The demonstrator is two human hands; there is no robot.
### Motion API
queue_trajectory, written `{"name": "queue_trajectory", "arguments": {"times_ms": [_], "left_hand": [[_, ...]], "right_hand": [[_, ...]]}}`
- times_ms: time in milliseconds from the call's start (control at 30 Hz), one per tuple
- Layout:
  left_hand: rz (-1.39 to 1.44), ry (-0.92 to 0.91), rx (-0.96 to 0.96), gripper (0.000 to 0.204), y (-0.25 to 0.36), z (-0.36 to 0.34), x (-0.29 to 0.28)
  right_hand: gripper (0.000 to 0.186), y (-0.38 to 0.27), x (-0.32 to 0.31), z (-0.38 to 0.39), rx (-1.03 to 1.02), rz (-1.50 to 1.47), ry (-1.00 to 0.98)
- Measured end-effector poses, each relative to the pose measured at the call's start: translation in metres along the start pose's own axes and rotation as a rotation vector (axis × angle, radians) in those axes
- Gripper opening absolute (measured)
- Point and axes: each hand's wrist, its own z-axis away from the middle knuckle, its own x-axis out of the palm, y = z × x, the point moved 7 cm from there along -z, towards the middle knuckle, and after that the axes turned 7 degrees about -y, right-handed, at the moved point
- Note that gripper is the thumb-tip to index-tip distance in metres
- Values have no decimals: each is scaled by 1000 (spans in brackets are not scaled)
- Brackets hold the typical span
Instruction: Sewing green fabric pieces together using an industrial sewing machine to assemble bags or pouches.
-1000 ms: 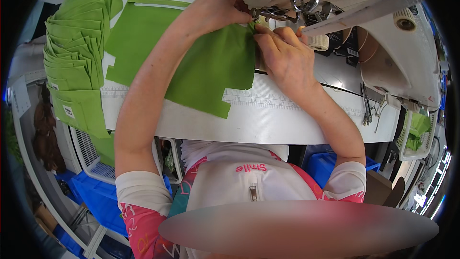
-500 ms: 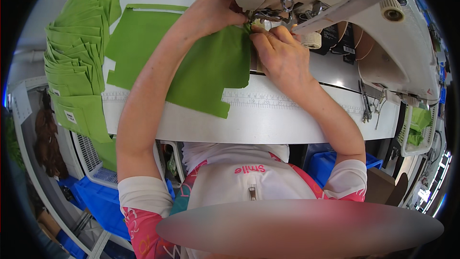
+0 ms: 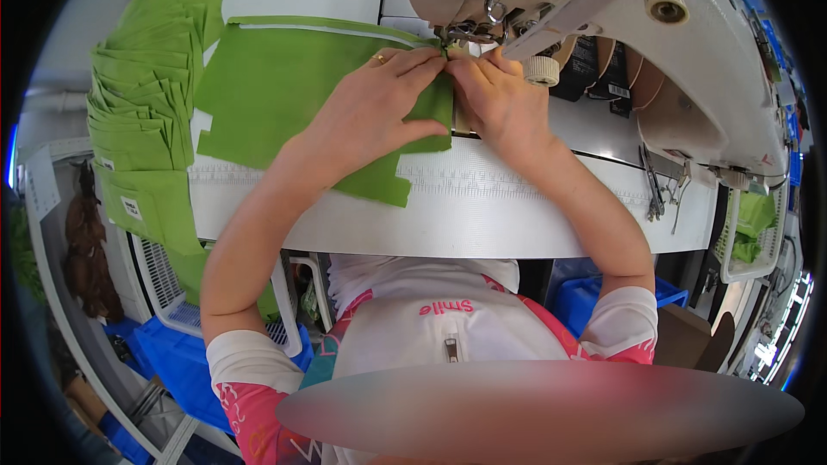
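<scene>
1. White table [image 3: 413, 228]; spans the view, ruler scale printed along its near part.
2. Sewing machine [image 3: 724, 60]; pale body looming over the far right of the table.
3. Stack of green pieces [image 3: 142, 103]; fanned and overlapping at the table's left.
4. Green fabric piece [image 3: 276, 86]; lies mostly flat mid-table, its far right corner at the presser foot [image 3: 469, 32]; looks light, limp, not fragile, likely to ruck if pushed; best steadied with a flat palm, and pinched at the edge close to the foot; long axis runs left to right, right end toward the machine; pale strip [image 3: 327, 31] follows the far edge; notched corners face the person.
5. Left hand [image 3: 366, 112]; open, palm down on the cloth, thumb spread, fingertips near the foot.
6. Right hand [image 3: 508, 108]; fingers bent at the cloth's right edge; cannot tell whether they pinch it.
7. Snips [image 3: 652, 185]; on the table, well right of the cloth.
</scene>
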Motion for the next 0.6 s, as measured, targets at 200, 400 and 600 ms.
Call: {"name": "queue_trajectory", "arguments": {"times_ms": [200, 400, 600], "left_hand": [[-60, 33, 117, 28, -4, 1, 10], [-162, 74, 166, 28, -3, -1, 14], [-142, 136, 175, 28, -1, 0, 12]], "right_hand": [[27, 17, 1, 16, 29, -262, -29], [24, 31, -1, 15, 140, -207, -69], [30, 32, -1, 14, 146, -176, -67]]}}
